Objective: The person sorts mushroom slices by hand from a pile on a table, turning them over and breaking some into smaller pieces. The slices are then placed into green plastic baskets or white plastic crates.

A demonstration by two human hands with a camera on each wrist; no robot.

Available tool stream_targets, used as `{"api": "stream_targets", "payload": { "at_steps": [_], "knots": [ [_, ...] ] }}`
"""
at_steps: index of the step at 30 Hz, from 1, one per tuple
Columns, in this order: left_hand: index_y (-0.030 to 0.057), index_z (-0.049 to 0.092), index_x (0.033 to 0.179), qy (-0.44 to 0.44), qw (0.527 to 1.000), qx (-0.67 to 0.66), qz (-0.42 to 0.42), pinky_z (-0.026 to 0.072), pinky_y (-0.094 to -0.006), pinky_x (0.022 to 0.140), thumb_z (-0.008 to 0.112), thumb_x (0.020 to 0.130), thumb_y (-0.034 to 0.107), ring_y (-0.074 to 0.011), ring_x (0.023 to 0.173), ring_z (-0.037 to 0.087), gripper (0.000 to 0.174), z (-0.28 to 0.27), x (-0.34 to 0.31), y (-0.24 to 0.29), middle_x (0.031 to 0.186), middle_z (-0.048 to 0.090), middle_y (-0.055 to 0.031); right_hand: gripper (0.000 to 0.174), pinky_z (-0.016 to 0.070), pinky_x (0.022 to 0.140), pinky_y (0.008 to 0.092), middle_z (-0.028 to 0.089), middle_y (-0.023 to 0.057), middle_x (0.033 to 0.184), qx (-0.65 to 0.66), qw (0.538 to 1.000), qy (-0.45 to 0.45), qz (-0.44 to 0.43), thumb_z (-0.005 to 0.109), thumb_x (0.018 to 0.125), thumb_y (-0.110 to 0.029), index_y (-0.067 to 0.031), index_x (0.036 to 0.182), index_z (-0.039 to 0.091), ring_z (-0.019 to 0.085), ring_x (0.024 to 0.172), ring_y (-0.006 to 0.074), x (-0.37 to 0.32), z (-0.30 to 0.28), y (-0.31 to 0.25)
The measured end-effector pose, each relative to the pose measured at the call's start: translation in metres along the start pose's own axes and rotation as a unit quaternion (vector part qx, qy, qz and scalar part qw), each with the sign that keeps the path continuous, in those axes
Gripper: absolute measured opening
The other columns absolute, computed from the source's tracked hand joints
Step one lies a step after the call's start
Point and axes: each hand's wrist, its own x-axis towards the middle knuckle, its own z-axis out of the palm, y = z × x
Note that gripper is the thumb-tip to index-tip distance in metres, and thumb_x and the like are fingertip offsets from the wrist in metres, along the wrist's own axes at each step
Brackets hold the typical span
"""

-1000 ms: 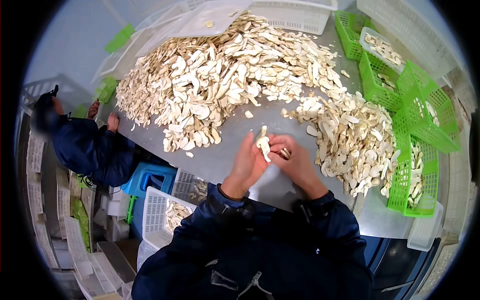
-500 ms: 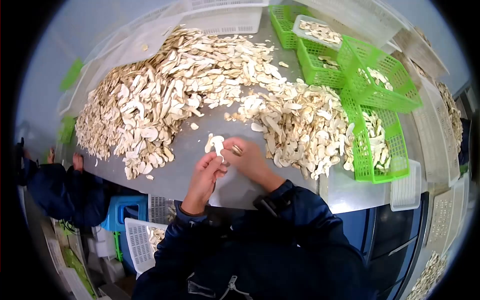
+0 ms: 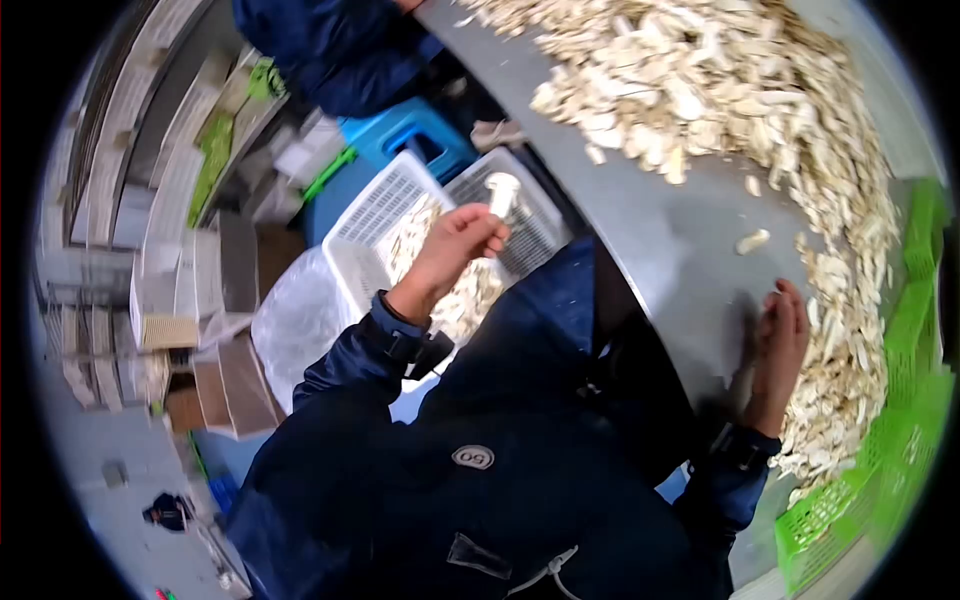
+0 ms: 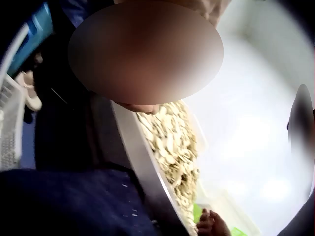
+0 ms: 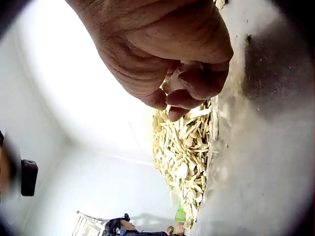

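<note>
My left hand (image 3: 458, 248) pinches a pale mushroom slice (image 3: 503, 190) between thumb and fingertips, its broad end pointing up. The hand is over the white baskets beside the table, and the basket (image 3: 352, 228) under it holds more slices. In the left wrist view most of the hand is blurred out. My right hand (image 3: 778, 350) is over the metal table, next to the slice pile (image 3: 835, 340). In the right wrist view its curled fingers (image 5: 197, 81) hold a small pale mushroom piece (image 5: 175, 81).
The metal table (image 3: 650, 225) carries a long curved heap of mushroom slices (image 3: 680, 90), with a loose slice (image 3: 752, 241) on its surface. Green baskets (image 3: 830, 520) line the right side. A blue stool (image 3: 410, 135) and another person's dark sleeve (image 3: 330, 50) are beyond the white baskets.
The head view has swung left. My left hand has carried its mushroom slice from over the table to the baskets at the left; my right hand has parted from it, staying over the table.
</note>
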Motion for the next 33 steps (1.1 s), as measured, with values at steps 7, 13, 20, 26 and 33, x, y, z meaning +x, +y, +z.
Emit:
{"api": "stream_targets", "payload": {
  "at_steps": [7,13,20,26,33],
  "knots": [
    [0.0031,0.056,0.114,0.228,0.968,-0.073,-0.077,0.0501,-0.0242,0.073,0.058,0.093,0.014,-0.0093,0.079,0.062,0.024,-0.142,-0.043,-0.113,0.091,0.067,-0.005,0.032,0.0248,0.045,0.0147,0.051,-0.0024,0.086,0.063,0.996,0.016,0.057,0.051,0.099,-0.026,-0.0028,0.12,0.053,0.038,0.061,0.0018,0.004,0.015,-0.007],
    [0.0025,0.03,0.142,0.172,0.968,-0.126,-0.133,0.0524,-0.0291,0.077,0.055,0.094,0.016,-0.0217,0.095,0.065,0.056,-0.137,-0.041,-0.136,0.111,0.064,-0.016,0.056,0.0513,0.08,0.0324,0.05,0.0163,0.133,0.219,0.971,-0.05,0.084,0.047,0.098,-0.04,-0.0042,0.139,0.036,0.058,0.099,0.0211,0.005,0.017,-0.009],
    [0.0025,0.055,0.118,0.044,0.992,-0.111,-0.033,0.0473,-0.0222,0.067,0.054,0.096,0.012,-0.0096,0.075,0.057,0.025,-0.04,0.015,-0.068,0.092,0.063,-0.0048,0.059,0.0433,0.1,0.0502,0.041,0.0199,0.144,0.331,0.934,-0.113,0.081,0.031,0.1,-0.05,-0.0065,0.141,0.032,0.047,0.128,0.036,-0.002,0.028,-0.032],
    [0.0014,0.056,0.116,-0.134,0.984,-0.108,0.046,0.0462,-0.0213,0.067,0.055,0.095,0.012,-0.0088,0.074,0.057,0.024,0.062,0.02,-0.009,0.09,0.063,-0.0038,0.06,0.0434,0.101,0.0503,0.036,0.0174,0.147,0.355,0.929,-0.098,0.045,0.031,0.101,-0.049,-0.0076,0.143,0.028,0.042,0.133,0.0346,-0.02,0.026,-0.047],
    [0.0033,0.056,0.115,-0.319,0.943,-0.083,-0.05,0.0452,-0.0241,0.066,0.056,0.094,0.012,-0.011,0.073,0.057,0.023,0.154,0.01,-0.011,0.087,0.062,-0.0041,0.036,0.0563,0.076,0.0371,0.056,0.0055,0.108,0.284,0.935,-0.07,0.2,0.048,0.098,-0.034,-0.0121,0.126,0.043,0.061,0.096,0.022,-0.044,0.024,-0.021]
  ]
}}
